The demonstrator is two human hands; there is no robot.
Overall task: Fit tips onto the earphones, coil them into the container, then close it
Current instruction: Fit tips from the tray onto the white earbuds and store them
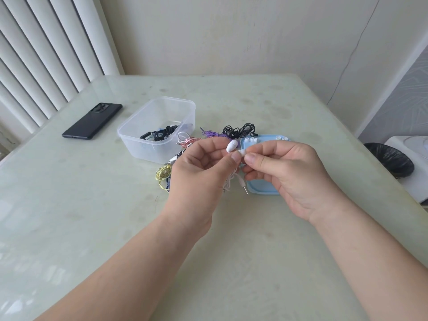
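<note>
My left hand (203, 161) pinches a white earbud (232, 145) above the table, and its white cable (229, 181) with the jack plug hangs below. My right hand (282, 167) pinches a small white tip (243, 152) right against the earbud. Behind them a clear plastic container (157, 128) holds coiled black earphones (159, 134). The light blue lid (259, 186) lies upside down under my right hand, with several loose white tips (251, 140) along its far edge.
Coiled earphones lie between container and lid: pink (188, 141), purple (212, 134), black (239, 130) and yellow (163, 174). A black phone (92, 120) lies at the left. A bin with a black bag (391, 159) stands off the table's right edge.
</note>
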